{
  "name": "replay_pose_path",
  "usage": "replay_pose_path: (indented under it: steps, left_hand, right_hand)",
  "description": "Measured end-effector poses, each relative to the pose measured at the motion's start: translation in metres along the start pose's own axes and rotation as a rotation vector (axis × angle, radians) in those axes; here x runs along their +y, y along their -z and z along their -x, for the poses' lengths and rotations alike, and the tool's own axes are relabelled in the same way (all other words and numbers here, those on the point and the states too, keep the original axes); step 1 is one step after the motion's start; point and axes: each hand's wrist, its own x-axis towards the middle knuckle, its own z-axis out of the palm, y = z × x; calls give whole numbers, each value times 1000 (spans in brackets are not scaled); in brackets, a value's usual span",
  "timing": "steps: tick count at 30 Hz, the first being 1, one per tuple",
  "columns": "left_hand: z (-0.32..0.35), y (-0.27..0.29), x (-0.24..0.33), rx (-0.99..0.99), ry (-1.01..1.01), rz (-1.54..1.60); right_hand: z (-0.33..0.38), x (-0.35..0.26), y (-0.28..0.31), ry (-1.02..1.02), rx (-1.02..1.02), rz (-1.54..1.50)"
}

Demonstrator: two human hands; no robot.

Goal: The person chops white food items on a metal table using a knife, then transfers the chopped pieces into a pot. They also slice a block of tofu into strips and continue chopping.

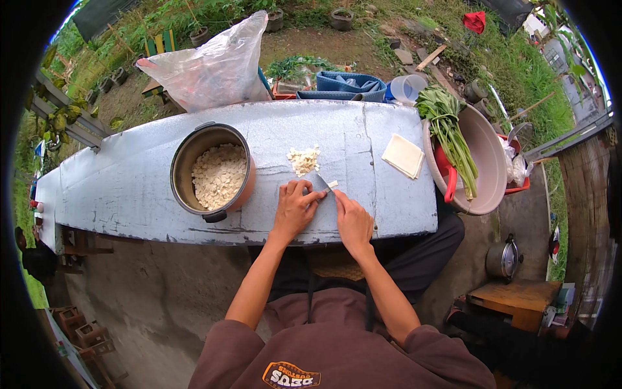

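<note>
My right hand [354, 223] grips a knife, its handle hidden in the fingers. The knife's grey blade [324, 184] slants up and left on the table. Against its left side rest the curled fingers of my left hand [295, 209], closed and pressed down; what lies beneath them is hidden. A small pale strip [333, 184] shows just right of the blade. Beyond the hands lies a heap of small cut cream pieces [303, 160]. To the left stands a pot [240, 194] with many similar pieces [220, 175] in it. A stack of pale square sheets [403, 156] lies to the right.
The silver-covered table [129, 175] stretches far left. At its right end a large basin [489, 168] holds leafy green stalks [447, 120] and a red-handled utensil [451, 185]. A plastic bag [214, 65] and blue cloth [350, 85] sit behind the far edge. A lidded pot [502, 259] stands lower right.
</note>
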Motion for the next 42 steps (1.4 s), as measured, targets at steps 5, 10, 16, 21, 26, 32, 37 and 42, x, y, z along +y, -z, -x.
replay_pose_path:
  steps: [5,10,16,21,26,32,37,42]
  left_hand:
    - [6,4,0,-6,-17,-31]
    - [8,3,0,5,-7,-16]
    - [14,4,-1,12,-5,-18]
    - [13,8,0,13,7,-16]
    - [15,10,-2,29,5,-19]
    - [16,12,-1,34,13,-3]
    - [19,11,-2,22,24,13]
    - [20,12,-4,29,27,22]
  right_hand:
    - [3,-3,1,20,5,-43]
    - [7,-7,-1,-6,-35,34]
    - [10,-4,-1,36,-22,-27]
    - [8,-7,-5,23,-44,-1]
    - [6,-11,-7,66,-4,-54]
    - [13,-10,-11,68,-17,-10]
    - [9,-15,-10,79,-21,-34]
    - [18,-21,-9,50,-78,33]
